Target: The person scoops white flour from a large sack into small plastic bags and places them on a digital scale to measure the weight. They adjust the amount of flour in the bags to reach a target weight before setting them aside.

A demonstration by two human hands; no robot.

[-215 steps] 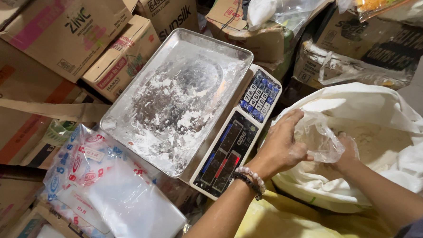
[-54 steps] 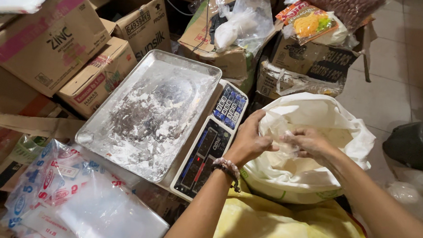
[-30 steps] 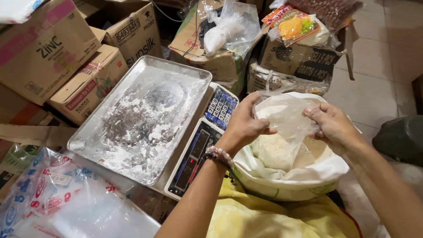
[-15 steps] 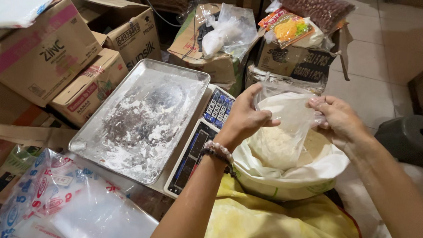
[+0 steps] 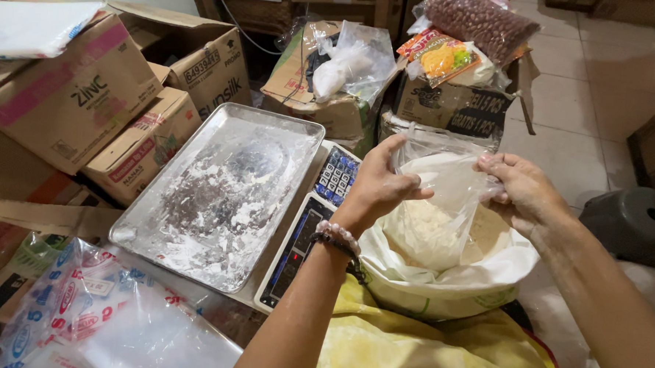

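Note:
Both hands hold a clear plastic bag [image 5: 435,211] partly filled with white flour, lifted above an open white sack [image 5: 452,285] of flour. My left hand [image 5: 375,186], with a bead bracelet at the wrist, grips the bag's top left edge. My right hand [image 5: 526,196] pinches the top right edge. To the left stands a digital scale [image 5: 307,235] with a keypad, carrying a flour-dusted metal tray [image 5: 224,194].
Cardboard boxes [image 5: 81,100] are stacked at left and behind the scale. Printed plastic bags [image 5: 86,313] lie at lower left. Boxes topped with snack packets [image 5: 451,57] stand at the back. A dark stool [image 5: 631,219] sits on the tiled floor at right. Yellow cloth [image 5: 408,349] lies below the sack.
My hands came out of the sack with the plastic bag, now filled with flour, and raised it above the sack's mouth. The view shifted slightly.

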